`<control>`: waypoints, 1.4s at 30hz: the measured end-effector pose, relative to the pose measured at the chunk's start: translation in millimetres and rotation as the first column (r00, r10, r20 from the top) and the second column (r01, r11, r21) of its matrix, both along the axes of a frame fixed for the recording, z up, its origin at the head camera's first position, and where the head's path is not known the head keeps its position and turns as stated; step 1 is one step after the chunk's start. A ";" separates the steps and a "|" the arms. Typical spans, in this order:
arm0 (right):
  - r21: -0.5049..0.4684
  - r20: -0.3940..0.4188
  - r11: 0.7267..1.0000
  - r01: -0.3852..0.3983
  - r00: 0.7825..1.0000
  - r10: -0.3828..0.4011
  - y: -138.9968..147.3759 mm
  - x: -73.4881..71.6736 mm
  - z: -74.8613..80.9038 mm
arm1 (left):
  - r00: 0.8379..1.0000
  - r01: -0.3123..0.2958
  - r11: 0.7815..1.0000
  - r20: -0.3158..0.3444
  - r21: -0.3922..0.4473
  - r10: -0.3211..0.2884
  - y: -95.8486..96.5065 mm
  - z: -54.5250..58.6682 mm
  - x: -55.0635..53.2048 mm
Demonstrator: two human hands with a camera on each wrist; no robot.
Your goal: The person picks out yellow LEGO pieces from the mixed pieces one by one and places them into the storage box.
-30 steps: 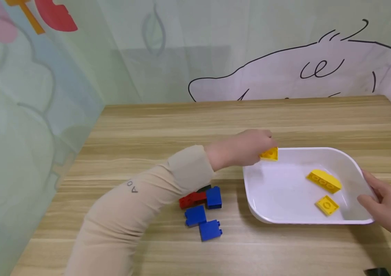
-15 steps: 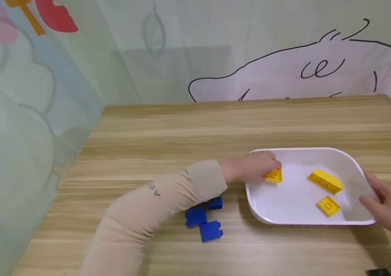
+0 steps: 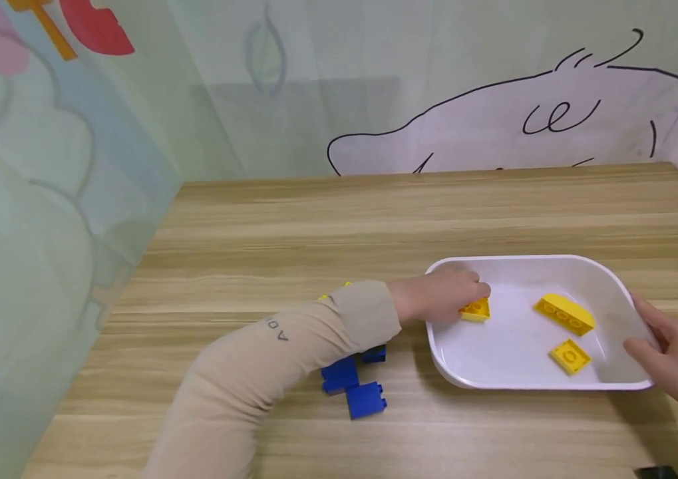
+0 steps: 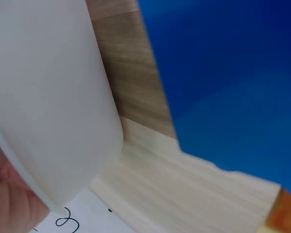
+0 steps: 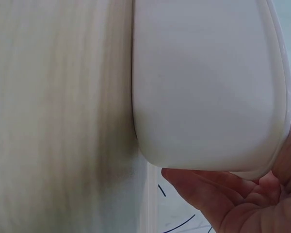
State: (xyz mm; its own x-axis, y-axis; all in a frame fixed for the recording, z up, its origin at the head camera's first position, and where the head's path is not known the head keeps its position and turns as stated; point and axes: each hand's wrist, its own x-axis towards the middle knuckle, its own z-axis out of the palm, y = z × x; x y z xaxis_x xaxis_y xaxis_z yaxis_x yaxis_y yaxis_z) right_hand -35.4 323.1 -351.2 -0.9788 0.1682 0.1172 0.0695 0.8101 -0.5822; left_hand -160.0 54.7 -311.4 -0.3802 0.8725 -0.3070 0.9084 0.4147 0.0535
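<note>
My left hand (image 3: pixel 442 293) reaches over the left end of a white plastic tray (image 3: pixel 512 362). It pinches a yellow building brick (image 3: pixel 478 311) low inside the tray. Two more yellow pieces lie there: a curved-top brick (image 3: pixel 565 314) and a small square one (image 3: pixel 570 357). My right hand (image 3: pixel 677 346) grips the tray's right end, thumb over the rim; in the right wrist view its fingers (image 5: pixel 199 191) reach under the rim from outside. The left wrist view shows the tray's outer wall (image 4: pixel 53 97) with part of the left hand (image 4: pixel 14 201) beyond the rim.
Blue bricks (image 3: pixel 366 400) lie on the wooden table (image 3: pixel 291 219) left of the tray, partly under the left sleeve. Bits of yellow (image 3: pixel 348 285) show behind that sleeve. A blurred blue brick (image 4: pixel 228 87) looms close in the left wrist view. A dark object (image 3: pixel 656 472) sits at bottom right.
My left hand has come down from above the tray's left rim into the tray, bringing the yellow brick. The sleeve now covers the red piece. My right hand stays on the rim.
</note>
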 end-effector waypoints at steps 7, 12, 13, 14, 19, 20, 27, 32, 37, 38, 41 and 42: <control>0.002 -0.001 1.000 0.002 1.000 -0.002 2.1 1.0 -2.6 | 0.999 -0.017 1.000 0.037 0.003 0.017 1.2 -2.6 -1.2; 0.002 -0.007 1.000 0.001 1.000 -0.001 2.2 -0.3 -1.8 | 0.999 -0.021 1.000 0.033 0.014 0.021 0.6 -0.7 -1.8; 0.000 -0.007 1.000 0.001 1.000 -0.001 2.5 -0.5 -1.8 | 0.999 -0.020 1.000 0.029 0.014 0.020 0.7 -0.4 -2.0; -0.004 -0.006 1.000 0.001 1.000 -0.001 2.8 -0.9 -1.9 | 0.999 -0.019 1.000 0.026 0.017 0.018 0.6 -0.2 -2.1; 0.002 0.021 1.000 0.002 1.000 -0.002 4.8 -2.3 -3.7 | 1.000 -0.008 1.000 0.005 0.024 0.008 0.6 0.4 -2.7; 0.003 0.024 1.000 0.001 1.000 -0.001 5.2 -2.3 -4.2 | 1.000 -0.010 1.000 0.008 0.028 0.010 0.4 0.8 -2.8; 0.025 0.053 1.000 0.004 0.999 -0.005 6.6 -2.8 -4.8 | 0.994 -0.035 0.996 0.104 0.077 0.026 -6.7 8.1 -5.4; 0.032 0.071 0.999 0.002 0.997 -0.004 5.7 -3.3 -2.7 | 0.991 -0.015 0.992 0.137 0.122 -0.002 -18.5 16.5 -7.2; 0.038 0.077 0.999 0.005 0.997 -0.007 4.7 -3.5 -1.7 | 0.985 -0.023 0.983 0.170 0.181 -0.009 -31.0 25.7 -6.9; 0.039 0.081 0.999 0.005 0.997 -0.008 4.4 -3.6 -1.7 | 0.985 -0.029 0.982 0.174 0.188 -0.004 -33.7 27.3 -6.9; 0.044 0.093 0.999 0.006 0.996 -0.010 3.7 -3.8 -1.8 | 0.983 -0.055 0.977 0.183 0.207 0.017 -41.2 32.2 -7.6; 0.046 0.092 0.999 0.007 0.996 -0.011 3.8 -3.8 -2.1 | 0.983 -0.068 0.976 0.183 0.209 0.029 -43.6 33.8 -8.2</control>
